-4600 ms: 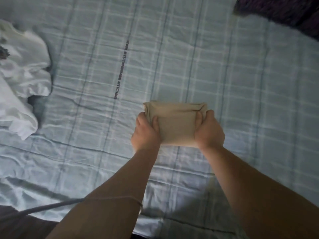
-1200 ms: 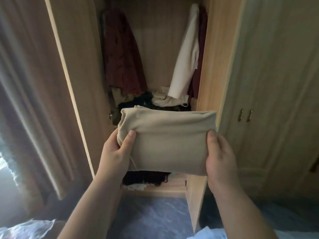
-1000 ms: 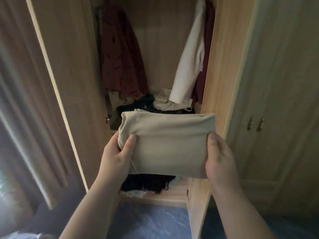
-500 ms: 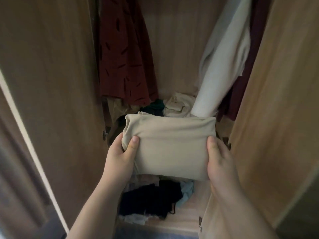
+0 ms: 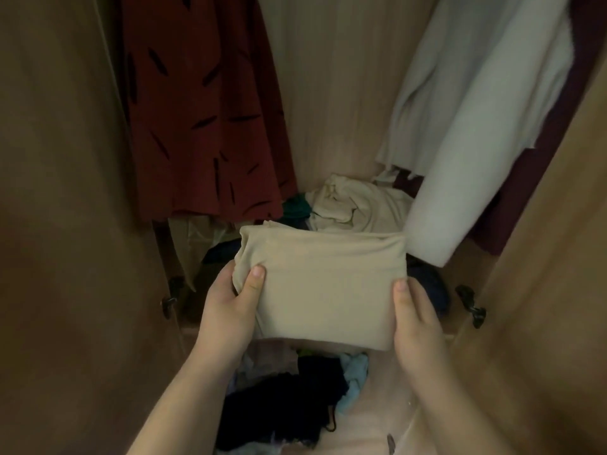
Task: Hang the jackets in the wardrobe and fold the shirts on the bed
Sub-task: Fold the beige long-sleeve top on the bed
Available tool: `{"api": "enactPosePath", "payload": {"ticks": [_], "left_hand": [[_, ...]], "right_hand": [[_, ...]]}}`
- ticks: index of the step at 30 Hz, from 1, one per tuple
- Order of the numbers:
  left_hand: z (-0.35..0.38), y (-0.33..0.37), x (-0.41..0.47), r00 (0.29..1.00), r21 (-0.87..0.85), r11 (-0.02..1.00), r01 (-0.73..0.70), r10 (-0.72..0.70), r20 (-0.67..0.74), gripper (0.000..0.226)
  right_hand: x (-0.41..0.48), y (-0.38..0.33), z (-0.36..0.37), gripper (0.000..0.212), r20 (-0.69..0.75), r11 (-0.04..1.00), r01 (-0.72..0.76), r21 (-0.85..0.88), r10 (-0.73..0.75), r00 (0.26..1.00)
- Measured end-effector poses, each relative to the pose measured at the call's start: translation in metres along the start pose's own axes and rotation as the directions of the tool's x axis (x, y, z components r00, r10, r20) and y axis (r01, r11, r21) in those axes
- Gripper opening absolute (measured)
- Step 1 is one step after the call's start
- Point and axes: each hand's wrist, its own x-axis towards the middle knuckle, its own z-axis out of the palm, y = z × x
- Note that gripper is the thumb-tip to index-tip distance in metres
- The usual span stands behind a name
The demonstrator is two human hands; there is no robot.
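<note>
A folded beige shirt (image 5: 323, 287) is held flat in front of the open wooden wardrobe (image 5: 331, 93). My left hand (image 5: 231, 310) grips its left edge with the thumb on top. My right hand (image 5: 415, 320) grips its right edge the same way. The shirt hovers above a shelf heaped with loose clothes. A dark red patterned garment (image 5: 203, 113) hangs at the left inside, and a white garment (image 5: 476, 119) hangs at the right with a maroon one (image 5: 558, 152) behind it.
A crumpled cream cloth (image 5: 358, 205) and dark clothes lie on the shelf behind the shirt. Black and pale blue clothes (image 5: 295, 399) lie on the lower shelf. Open doors (image 5: 62, 224) flank both sides, with dark metal hinges (image 5: 473, 307).
I carried the folded shirt from the bed to the wardrobe. Over the last second the view has closed in on the wardrobe's inside, with both hands keeping the same grip.
</note>
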Motion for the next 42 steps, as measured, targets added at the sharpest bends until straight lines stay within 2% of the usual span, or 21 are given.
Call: {"api": "enactPosePath", "payload": {"ticks": [3,8,12,14,17,19,22,25,30,33,35,37,38,40,42], "left_hand": [[0.013,-0.021,0.027,1.000,0.036,0.999,0.027,-0.027,0.002,0.045],[0.036,-0.055,0.073,0.999,0.130,0.991,0.041,-0.043,0.015,0.033],[0.056,-0.087,0.116,0.995,0.242,0.965,0.102,-0.100,-0.019,0.044],[0.065,-0.106,0.136,0.991,0.296,0.946,0.134,-0.133,-0.026,0.048],[0.074,-0.142,0.155,0.984,0.365,0.914,0.180,-0.170,-0.059,0.036],[0.075,-0.168,0.162,0.970,0.414,0.877,0.243,-0.232,-0.076,0.031],[0.072,-0.205,0.171,0.947,0.524,0.793,0.311,-0.308,-0.095,0.042],[0.075,-0.238,0.176,0.935,0.651,0.691,0.315,-0.343,-0.087,0.048],[0.085,-0.273,0.172,0.887,0.727,0.566,0.390,-0.444,-0.130,0.052],[0.087,-0.280,0.169,0.890,0.753,0.535,0.384,-0.433,-0.146,0.054],[0.087,-0.275,0.169,0.895,0.767,0.512,0.387,-0.409,-0.179,0.050],[0.085,-0.268,0.169,0.941,0.838,0.458,0.296,-0.289,-0.174,0.046],[0.086,-0.264,0.167,0.971,0.876,0.435,0.207,-0.203,-0.128,0.047],[0.091,-0.254,0.161,0.997,0.896,0.445,-0.007,-0.066,0.041,0.049],[0.099,-0.253,0.150,0.964,0.872,0.425,-0.242,0.002,0.267,0.049]], "right_hand": [[0.032,0.028,0.010,0.029,-0.039,0.998,0.034,-0.056,-0.036,0.999],[0.091,0.079,0.024,0.033,-0.036,0.994,0.062,-0.085,-0.065,0.997],[0.138,0.115,0.036,0.039,-0.006,0.992,0.058,-0.112,-0.059,0.998],[0.161,0.137,0.044,0.040,0.020,0.985,0.022,-0.170,-0.019,1.000],[0.188,0.172,0.059,0.035,0.088,0.967,-0.075,-0.244,0.099,0.991],[0.196,0.193,0.068,0.034,0.128,0.950,-0.128,-0.286,0.170,0.977],[0.197,0.221,0.080,0.038,0.167,0.911,-0.152,-0.383,0.230,0.959],[0.198,0.246,0.092,0.040,0.179,0.868,-0.103,-0.485,0.214,0.960],[0.195,0.278,0.108,0.041,0.204,0.757,-0.032,-0.652,0.216,0.955],[0.193,0.294,0.113,0.040,0.197,0.744,-0.059,-0.666,0.252,0.948],[0.195,0.292,0.114,0.035,0.164,0.738,-0.127,-0.663,0.308,0.937],[0.197,0.286,0.112,0.034,0.130,0.745,-0.152,-0.650,0.305,0.943],[0.198,0.281,0.109,0.035,0.115,0.754,-0.092,-0.650,0.217,0.969],[0.197,0.269,0.104,0.037,0.164,0.779,0.132,-0.613,-0.038,0.986],[0.193,0.259,0.106,0.044,0.357,0.741,0.372,-0.560,-0.189,0.915]]}}
